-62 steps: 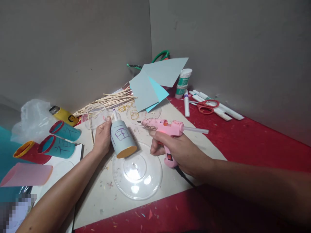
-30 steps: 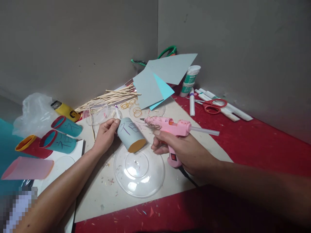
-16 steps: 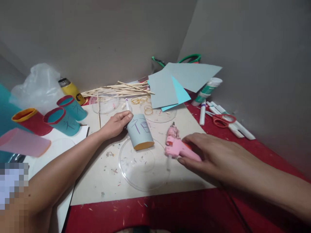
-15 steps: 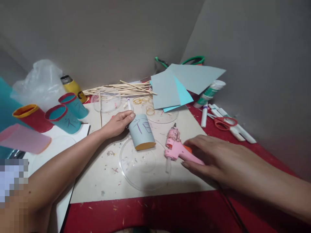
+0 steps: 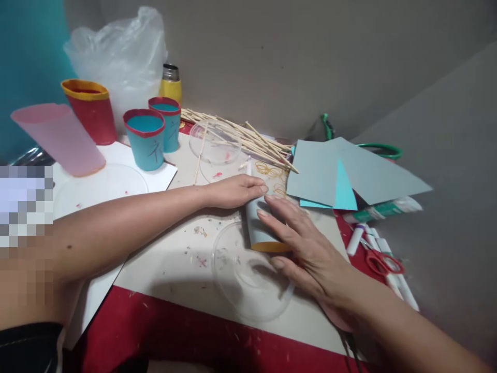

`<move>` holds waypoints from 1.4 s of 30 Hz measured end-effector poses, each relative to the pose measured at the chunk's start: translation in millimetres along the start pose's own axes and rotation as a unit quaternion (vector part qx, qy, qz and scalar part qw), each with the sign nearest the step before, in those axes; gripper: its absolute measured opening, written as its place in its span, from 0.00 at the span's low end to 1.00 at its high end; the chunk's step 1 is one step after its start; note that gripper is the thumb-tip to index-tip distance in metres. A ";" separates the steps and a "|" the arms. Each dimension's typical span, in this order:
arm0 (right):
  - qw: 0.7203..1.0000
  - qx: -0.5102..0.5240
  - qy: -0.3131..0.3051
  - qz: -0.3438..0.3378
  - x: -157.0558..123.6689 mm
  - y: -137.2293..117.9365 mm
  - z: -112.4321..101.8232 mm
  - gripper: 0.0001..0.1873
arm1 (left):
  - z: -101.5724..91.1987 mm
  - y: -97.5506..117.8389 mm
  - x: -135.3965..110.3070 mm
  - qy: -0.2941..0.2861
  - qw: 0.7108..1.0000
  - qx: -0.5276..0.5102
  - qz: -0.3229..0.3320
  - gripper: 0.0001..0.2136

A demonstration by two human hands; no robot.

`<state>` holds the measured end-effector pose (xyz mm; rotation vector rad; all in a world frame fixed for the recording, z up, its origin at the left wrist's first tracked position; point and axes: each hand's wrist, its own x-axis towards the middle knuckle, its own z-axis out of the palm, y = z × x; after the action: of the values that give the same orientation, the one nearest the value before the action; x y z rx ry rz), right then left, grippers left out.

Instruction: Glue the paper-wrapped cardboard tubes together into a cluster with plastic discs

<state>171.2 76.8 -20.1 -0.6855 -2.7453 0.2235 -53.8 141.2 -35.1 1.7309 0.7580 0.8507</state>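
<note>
A light blue paper tube (image 5: 257, 231) with an orange rim lies on the beige board (image 5: 182, 264), its open end over a clear plastic lid (image 5: 248, 277). My left hand (image 5: 235, 189) grips the tube's far end, with a white marker (image 5: 248, 166) sticking up behind its fingers. Across the tube's right side rests my right hand (image 5: 301, 243), fingers stretched flat and holding nothing. A pink edge of the glue gun (image 5: 337, 320) shows under my right forearm; the rest is hidden.
Two teal cups (image 5: 145, 139), a red cup (image 5: 91, 110), a pink cup (image 5: 62, 137), a plastic bag (image 5: 116, 46) and a yellow bottle (image 5: 171, 85) stand far left. Wooden sticks (image 5: 240, 140), grey-blue paper sheets (image 5: 349, 176), a glue tube (image 5: 388, 210) and red scissors (image 5: 382, 261) lie right.
My right hand laid the pink glue gun down on the board and moved left onto the tube. My left hand kept its hold. The view swung left and closer.
</note>
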 end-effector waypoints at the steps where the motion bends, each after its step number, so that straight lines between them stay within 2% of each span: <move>1: 1.000 0.004 0.006 0.000 -1.0 1.4 4.0 0.36 | 1.0 -2.1 0.3 0.004 1.000 0.002 0.005 0.16; 3: 1.000 0.009 0.016 0.009 -3.7 1.5 9.7 0.34 | 3.6 -5.5 0.5 0.024 1.000 0.005 0.012 0.16; 10: 0.999 0.005 0.018 0.047 -4.5 -7.5 14.1 0.31 | 14.0 -9.1 -4.7 0.152 0.985 0.069 0.036 0.13; 14: 0.998 0.014 0.014 0.067 -2.5 -11.3 14.4 0.29 | 16.3 -7.8 -8.0 0.183 0.977 0.092 0.061 0.14; 23: 0.997 0.015 0.007 0.074 1.1 -16.4 12.4 0.31 | 16.5 -2.5 -10.8 0.191 0.972 0.124 0.053 0.16; 27: 0.996 0.005 0.008 0.084 1.4 -19.1 4.3 0.35 | 16.8 -2.5 -12.3 0.193 0.968 0.149 0.052 0.14; 30: 0.995 0.010 0.011 0.101 -2.8 -21.7 -4.8 0.33 | 16.6 -0.4 -13.4 0.196 0.963 0.176 0.052 0.12; 34: 0.992 0.021 0.062 0.110 -12.1 -23.4 -14.8 0.32 | 16.2 10.7 -11.9 0.182 0.957 0.226 -0.014 0.10; 38: 0.978 0.015 0.123 0.169 -23.4 -23.8 -18.7 0.27 | 12.2 31.5 -8.9 0.154 0.947 0.269 -0.085 0.11; 42: 0.966 0.026 0.152 0.207 -32.3 -25.4 -16.2 0.22 | 3.8 55.0 -17.5 0.082 0.929 0.330 -0.148 0.10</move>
<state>192.7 40.3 -7.3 -1.1708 -2.2762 0.2547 -55.2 109.6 13.2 2.0559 1.5068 0.5628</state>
